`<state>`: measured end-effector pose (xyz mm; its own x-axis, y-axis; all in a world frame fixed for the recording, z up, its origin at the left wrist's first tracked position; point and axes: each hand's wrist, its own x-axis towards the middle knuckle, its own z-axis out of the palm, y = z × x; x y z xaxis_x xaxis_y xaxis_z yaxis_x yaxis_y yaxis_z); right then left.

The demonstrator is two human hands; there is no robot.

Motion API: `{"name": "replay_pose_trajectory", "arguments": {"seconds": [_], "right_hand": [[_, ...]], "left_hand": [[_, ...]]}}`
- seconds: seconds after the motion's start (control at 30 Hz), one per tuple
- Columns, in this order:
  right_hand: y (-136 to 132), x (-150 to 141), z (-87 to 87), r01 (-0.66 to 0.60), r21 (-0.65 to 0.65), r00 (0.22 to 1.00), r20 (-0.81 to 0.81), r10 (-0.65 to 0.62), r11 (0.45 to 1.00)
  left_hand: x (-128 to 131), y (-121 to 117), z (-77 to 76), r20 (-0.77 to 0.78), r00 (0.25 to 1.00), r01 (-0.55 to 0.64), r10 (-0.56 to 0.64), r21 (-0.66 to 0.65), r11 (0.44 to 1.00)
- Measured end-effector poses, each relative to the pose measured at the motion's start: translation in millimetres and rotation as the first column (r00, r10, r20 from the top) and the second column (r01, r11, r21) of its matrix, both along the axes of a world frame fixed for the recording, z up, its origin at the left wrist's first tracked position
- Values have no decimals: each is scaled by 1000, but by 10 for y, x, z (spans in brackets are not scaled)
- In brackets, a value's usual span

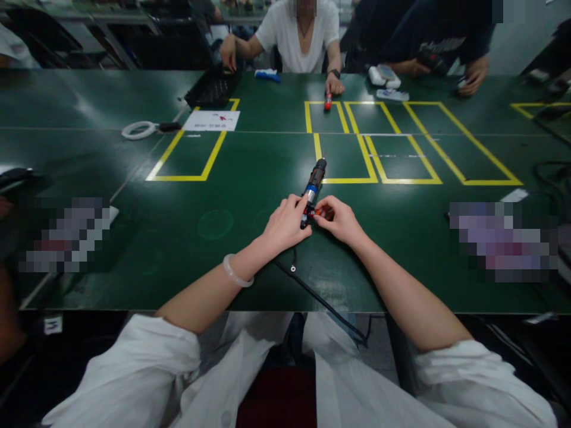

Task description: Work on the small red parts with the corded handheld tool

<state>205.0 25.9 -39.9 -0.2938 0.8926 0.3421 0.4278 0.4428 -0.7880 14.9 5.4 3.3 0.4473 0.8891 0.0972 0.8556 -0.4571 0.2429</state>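
A slim power tool [317, 173] with a dark front end and a silver and blue motor-like middle lies on the green table, pointing away from me. Its rear part looks uncovered, with small red and black pieces showing. My left hand [288, 223] is closed over this rear part from the left, fingers on top and thumb low at the end. From the right, my right hand [339, 219] pinches a small orange-red part [317, 212] against the tool; its exact kind is too small to tell. A black cable [319, 292] with a small metal ring lug [293, 268] runs from under my left hand over the table's near edge.
Yellow tape frames [350, 180] mark the green table [241, 261]. A printed sheet [212, 120], a white cable coil [139, 130] and a black tray [212, 88] stand left of centre. Opposite, a person's hand [334, 84] touches a red object [328, 102]. Blurred-out items lie at both sides.
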Motion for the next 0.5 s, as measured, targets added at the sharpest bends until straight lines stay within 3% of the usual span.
{"name": "replay_pose_trajectory", "arguments": {"seconds": [0.27, 0.5], "right_hand": [[-4, 33, 56, -83, 66, 995, 54, 79, 994], [0, 71, 81, -84, 31, 996, 35, 83, 996]], "left_hand": [[17, -57, -26, -8, 1000, -16, 16, 24, 1000], [18, -79, -50, -28, 999, -38, 40, 65, 997]]}}
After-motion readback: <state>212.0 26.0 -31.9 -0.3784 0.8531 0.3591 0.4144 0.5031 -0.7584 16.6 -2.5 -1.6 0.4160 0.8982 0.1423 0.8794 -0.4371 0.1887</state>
